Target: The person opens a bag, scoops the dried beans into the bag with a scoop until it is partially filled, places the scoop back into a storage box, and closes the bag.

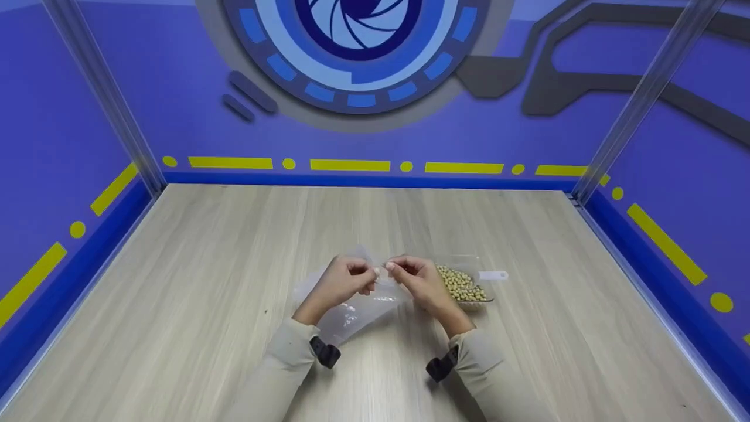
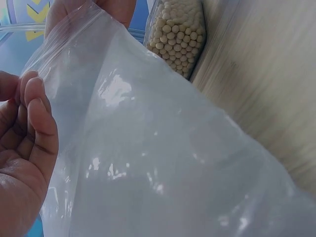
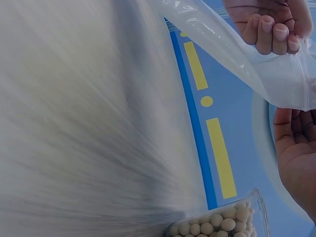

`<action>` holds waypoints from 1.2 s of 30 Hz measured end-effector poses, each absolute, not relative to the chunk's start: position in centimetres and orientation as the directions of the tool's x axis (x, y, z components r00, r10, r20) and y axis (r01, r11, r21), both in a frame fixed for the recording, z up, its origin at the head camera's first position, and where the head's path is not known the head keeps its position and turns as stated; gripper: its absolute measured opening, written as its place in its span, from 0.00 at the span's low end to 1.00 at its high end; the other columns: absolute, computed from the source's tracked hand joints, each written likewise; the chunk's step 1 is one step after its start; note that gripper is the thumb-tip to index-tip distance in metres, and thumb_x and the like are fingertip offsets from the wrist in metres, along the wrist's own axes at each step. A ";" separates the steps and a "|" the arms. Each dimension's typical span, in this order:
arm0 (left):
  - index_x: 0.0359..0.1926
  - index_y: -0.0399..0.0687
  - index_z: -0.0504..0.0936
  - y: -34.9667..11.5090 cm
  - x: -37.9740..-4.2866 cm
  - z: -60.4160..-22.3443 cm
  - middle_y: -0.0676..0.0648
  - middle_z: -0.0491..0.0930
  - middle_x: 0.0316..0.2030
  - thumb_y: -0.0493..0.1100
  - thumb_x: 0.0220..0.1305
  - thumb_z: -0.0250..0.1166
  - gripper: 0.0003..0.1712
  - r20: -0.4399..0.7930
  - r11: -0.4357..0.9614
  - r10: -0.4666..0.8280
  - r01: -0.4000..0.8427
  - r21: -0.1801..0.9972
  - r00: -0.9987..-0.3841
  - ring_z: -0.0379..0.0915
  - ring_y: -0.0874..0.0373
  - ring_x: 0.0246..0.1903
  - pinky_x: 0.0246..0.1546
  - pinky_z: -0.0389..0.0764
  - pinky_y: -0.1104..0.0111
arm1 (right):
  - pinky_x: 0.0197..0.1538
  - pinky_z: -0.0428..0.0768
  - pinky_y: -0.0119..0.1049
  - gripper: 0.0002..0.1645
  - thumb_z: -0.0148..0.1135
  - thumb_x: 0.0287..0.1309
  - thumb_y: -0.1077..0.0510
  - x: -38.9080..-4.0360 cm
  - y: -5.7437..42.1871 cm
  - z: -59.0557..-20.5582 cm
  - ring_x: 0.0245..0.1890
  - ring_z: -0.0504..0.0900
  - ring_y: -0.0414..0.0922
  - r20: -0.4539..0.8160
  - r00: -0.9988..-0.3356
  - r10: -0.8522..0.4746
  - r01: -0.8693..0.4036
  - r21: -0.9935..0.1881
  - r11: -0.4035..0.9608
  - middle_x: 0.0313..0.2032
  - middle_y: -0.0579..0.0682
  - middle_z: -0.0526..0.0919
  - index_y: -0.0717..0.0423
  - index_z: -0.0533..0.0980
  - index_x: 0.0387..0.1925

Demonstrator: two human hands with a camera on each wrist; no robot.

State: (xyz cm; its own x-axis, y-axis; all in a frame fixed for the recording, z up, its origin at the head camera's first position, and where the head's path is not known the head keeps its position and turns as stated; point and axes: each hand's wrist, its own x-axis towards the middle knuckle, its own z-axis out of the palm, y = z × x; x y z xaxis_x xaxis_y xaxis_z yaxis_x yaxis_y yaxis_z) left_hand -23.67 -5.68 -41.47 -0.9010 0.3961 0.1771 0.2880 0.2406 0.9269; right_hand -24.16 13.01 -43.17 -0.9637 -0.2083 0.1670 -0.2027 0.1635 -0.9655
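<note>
A clear zip-top plastic bag hangs between the two hands, its lower part spread toward the person over the table. My left hand pinches the bag's zip edge between thumb and fingers. Close beside it, my right hand pinches the same edge farther right. In the left wrist view the bag looks flat, with nothing visible inside. Just right of the right hand stands a clear plastic box of round, pale yellow-green beans, partly hidden by that hand.
A white tab or strip sticks out at the box's right side. The wood-grain table meets blue-purple panels at the back and both sides. Metal posts stand at the rear corners.
</note>
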 end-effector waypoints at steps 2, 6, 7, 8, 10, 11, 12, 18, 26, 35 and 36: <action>0.23 0.27 0.79 -5.6 -23.7 -41.5 0.43 0.79 0.19 0.33 0.63 0.57 0.14 0.176 0.247 0.389 0.287 0.926 -0.904 0.72 0.62 0.19 0.25 0.76 0.75 | 0.31 0.71 0.25 0.12 0.59 0.62 0.65 -24.3 13.1 -43.2 0.26 0.72 0.36 0.158 -0.967 -0.202 -0.191 -0.969 0.154 0.24 0.44 0.76 0.74 0.79 0.38; 0.22 0.27 0.79 -5.6 -23.6 -41.5 0.40 0.79 0.19 0.32 0.63 0.57 0.14 0.176 0.264 0.391 0.293 0.919 -0.904 0.72 0.62 0.19 0.25 0.76 0.73 | 0.31 0.70 0.26 0.11 0.59 0.62 0.65 -24.5 13.2 -43.3 0.26 0.71 0.37 0.159 -0.969 -0.191 -0.190 -0.969 0.156 0.24 0.45 0.76 0.73 0.80 0.38; 0.22 0.27 0.79 -5.6 -23.5 -41.5 0.40 0.79 0.19 0.32 0.62 0.57 0.14 0.176 0.269 0.392 0.296 0.917 -0.903 0.71 0.62 0.18 0.25 0.76 0.73 | 0.31 0.70 0.26 0.11 0.59 0.62 0.65 -24.6 13.3 -43.4 0.26 0.71 0.37 0.161 -0.968 -0.191 -0.192 -0.969 0.156 0.25 0.45 0.75 0.73 0.80 0.38; 0.22 0.27 0.79 -5.6 -23.5 -41.5 0.40 0.79 0.19 0.32 0.62 0.57 0.14 0.174 0.273 0.394 0.296 0.915 -0.902 0.71 0.63 0.18 0.25 0.76 0.73 | 0.31 0.70 0.26 0.11 0.59 0.62 0.65 -24.6 13.3 -43.4 0.26 0.71 0.37 0.161 -0.969 -0.189 -0.192 -0.968 0.159 0.25 0.44 0.75 0.73 0.80 0.38; 0.22 0.27 0.79 -5.6 -23.5 -41.5 0.40 0.79 0.19 0.32 0.62 0.57 0.14 0.174 0.278 0.398 0.300 0.913 -0.901 0.71 0.63 0.18 0.24 0.76 0.73 | 0.31 0.70 0.26 0.12 0.59 0.62 0.65 -24.7 13.4 -43.4 0.27 0.71 0.37 0.161 -0.969 -0.189 -0.191 -0.969 0.155 0.25 0.44 0.75 0.74 0.80 0.39; 0.22 0.27 0.79 -5.6 -23.5 -41.4 0.39 0.79 0.19 0.32 0.63 0.57 0.14 0.174 0.279 0.401 0.301 0.912 -0.899 0.71 0.63 0.18 0.24 0.76 0.73 | 0.32 0.70 0.26 0.12 0.59 0.62 0.65 -24.8 13.5 -43.4 0.27 0.72 0.37 0.160 -0.969 -0.187 -0.190 -0.970 0.153 0.25 0.44 0.75 0.74 0.80 0.39; 0.23 0.26 0.79 -5.6 -23.4 -41.4 0.39 0.79 0.19 0.32 0.63 0.57 0.14 0.174 0.277 0.406 0.302 0.912 -0.897 0.71 0.63 0.18 0.24 0.77 0.73 | 0.32 0.70 0.26 0.12 0.59 0.62 0.65 -24.8 13.5 -43.4 0.27 0.71 0.37 0.161 -0.970 -0.185 -0.190 -0.970 0.150 0.25 0.44 0.76 0.74 0.80 0.39; 0.25 0.25 0.80 -5.8 -23.8 -42.1 0.40 0.79 0.19 0.33 0.63 0.56 0.14 0.154 0.285 0.427 0.294 0.912 -0.891 0.71 0.63 0.18 0.26 0.81 0.60 | 0.30 0.70 0.26 0.12 0.59 0.62 0.64 -25.0 13.7 -43.4 0.27 0.71 0.39 0.155 -0.973 -0.169 -0.184 -0.968 0.171 0.25 0.45 0.75 0.73 0.80 0.39; 0.23 0.32 0.82 -6.1 -25.1 -44.5 0.48 0.79 0.18 0.38 0.64 0.59 0.16 0.140 0.287 0.455 0.293 0.912 -0.880 0.72 0.64 0.17 0.23 0.79 0.68 | 0.30 0.70 0.26 0.12 0.60 0.62 0.62 -25.5 14.1 -43.7 0.26 0.71 0.37 0.146 -0.977 -0.157 -0.177 -0.963 0.205 0.25 0.43 0.75 0.71 0.80 0.39; 0.21 0.34 0.81 -6.4 -24.8 -44.6 0.48 0.78 0.17 0.39 0.63 0.59 0.16 0.148 0.272 0.483 0.308 0.912 -0.863 0.72 0.64 0.17 0.21 0.74 0.73 | 0.31 0.71 0.26 0.11 0.59 0.62 0.65 -25.3 14.1 -43.0 0.26 0.72 0.37 0.158 -0.975 -0.157 -0.193 -0.952 0.237 0.26 0.47 0.77 0.73 0.79 0.38; 0.20 0.35 0.81 -6.5 -24.8 -44.6 0.49 0.78 0.17 0.38 0.63 0.59 0.16 0.146 0.273 0.486 0.308 0.911 -0.862 0.72 0.64 0.17 0.21 0.74 0.73 | 0.31 0.71 0.26 0.11 0.59 0.62 0.64 -25.3 14.1 -43.0 0.27 0.72 0.37 0.152 -0.976 -0.155 -0.187 -0.952 0.241 0.26 0.46 0.77 0.73 0.80 0.38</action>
